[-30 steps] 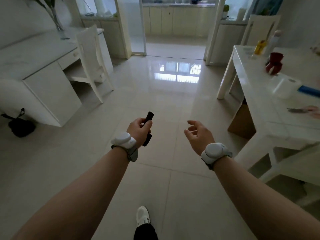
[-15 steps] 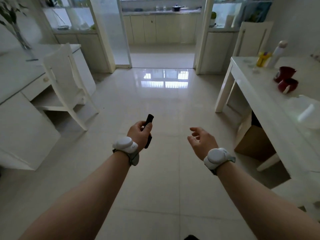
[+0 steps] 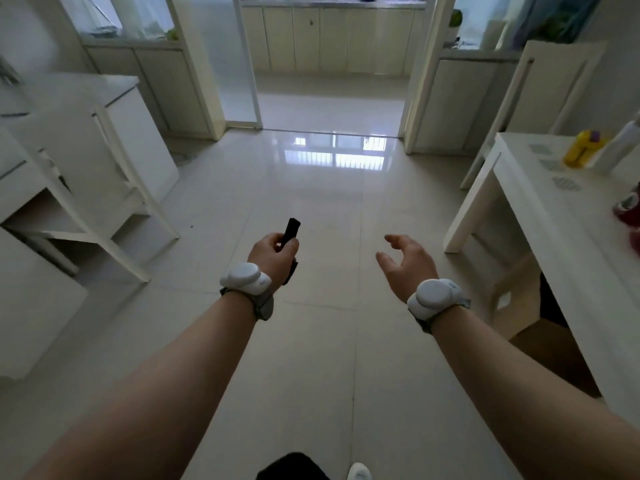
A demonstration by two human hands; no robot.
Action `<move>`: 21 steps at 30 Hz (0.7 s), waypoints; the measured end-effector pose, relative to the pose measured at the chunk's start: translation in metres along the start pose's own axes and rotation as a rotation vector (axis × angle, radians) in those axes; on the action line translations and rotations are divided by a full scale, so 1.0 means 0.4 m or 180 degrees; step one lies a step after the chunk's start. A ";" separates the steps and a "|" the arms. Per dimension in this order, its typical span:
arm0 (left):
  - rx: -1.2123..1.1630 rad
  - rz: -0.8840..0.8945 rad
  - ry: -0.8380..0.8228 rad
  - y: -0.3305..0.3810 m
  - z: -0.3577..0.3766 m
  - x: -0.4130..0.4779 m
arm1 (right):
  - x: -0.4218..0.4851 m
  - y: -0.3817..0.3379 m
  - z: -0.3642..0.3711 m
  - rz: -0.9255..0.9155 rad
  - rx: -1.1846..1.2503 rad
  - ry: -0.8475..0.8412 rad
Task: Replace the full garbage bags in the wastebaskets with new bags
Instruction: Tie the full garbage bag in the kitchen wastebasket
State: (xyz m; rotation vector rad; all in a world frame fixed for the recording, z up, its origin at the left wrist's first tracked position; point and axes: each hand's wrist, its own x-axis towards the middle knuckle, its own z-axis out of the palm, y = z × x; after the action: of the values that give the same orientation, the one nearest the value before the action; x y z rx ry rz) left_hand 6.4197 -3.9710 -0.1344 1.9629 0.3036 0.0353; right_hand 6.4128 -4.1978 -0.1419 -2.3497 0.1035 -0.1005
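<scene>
One cardboard box; roll in left hand

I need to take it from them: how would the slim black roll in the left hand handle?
Probably light: the left hand holds the black roll in one fist. It sticks out straight, so likely stiff while rolled. Slim and seemingly round, it may roll if set down.

view: head-worn, wide-angle | facing: forward and down — floor below | doorway far ahead
</scene>
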 end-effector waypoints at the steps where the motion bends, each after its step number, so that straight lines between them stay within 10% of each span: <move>1: -0.0016 -0.0047 0.0060 0.005 -0.005 0.079 | 0.086 -0.018 0.022 -0.0029 0.0033 -0.0037; 21: 0.0126 0.0119 -0.0239 0.095 -0.022 1.274 | 1.171 -0.237 0.304 -0.0118 -0.0150 -0.0082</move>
State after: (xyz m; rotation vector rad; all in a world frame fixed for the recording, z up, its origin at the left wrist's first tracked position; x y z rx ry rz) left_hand 6.9185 -3.8607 -0.1548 2.0040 0.2199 -0.0204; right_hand 6.8950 -4.0949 -0.1406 -2.3998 0.0504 -0.0866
